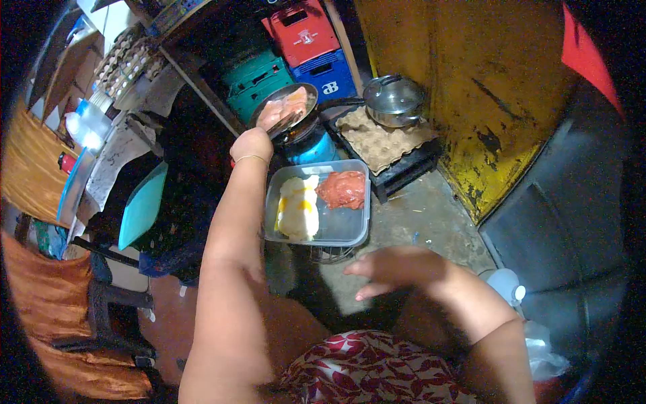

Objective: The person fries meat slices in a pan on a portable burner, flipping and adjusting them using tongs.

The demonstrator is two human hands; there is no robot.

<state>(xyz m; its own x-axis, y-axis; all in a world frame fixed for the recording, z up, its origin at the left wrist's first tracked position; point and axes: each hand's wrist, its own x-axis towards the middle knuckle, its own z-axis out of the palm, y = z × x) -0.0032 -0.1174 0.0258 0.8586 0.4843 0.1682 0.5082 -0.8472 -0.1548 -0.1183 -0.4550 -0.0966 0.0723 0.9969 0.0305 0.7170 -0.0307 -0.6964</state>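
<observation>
At upper centre, the left hand (252,145) seems clasped around a slim dark utensil (289,123) at flat pink slices (286,106) in a round dark frying pan (314,96), likely tending them; moving them calls for steady control. The right hand (397,268), lower centre, hangs empty, fingers apart.

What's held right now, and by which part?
Left hand seems to hold a dark utensil by its near end, far end in the frying pan; the grip itself is hidden. Right hand holds nothing visible.

Red leaf-print garment (367,370), thin bracelet (252,158)
</observation>
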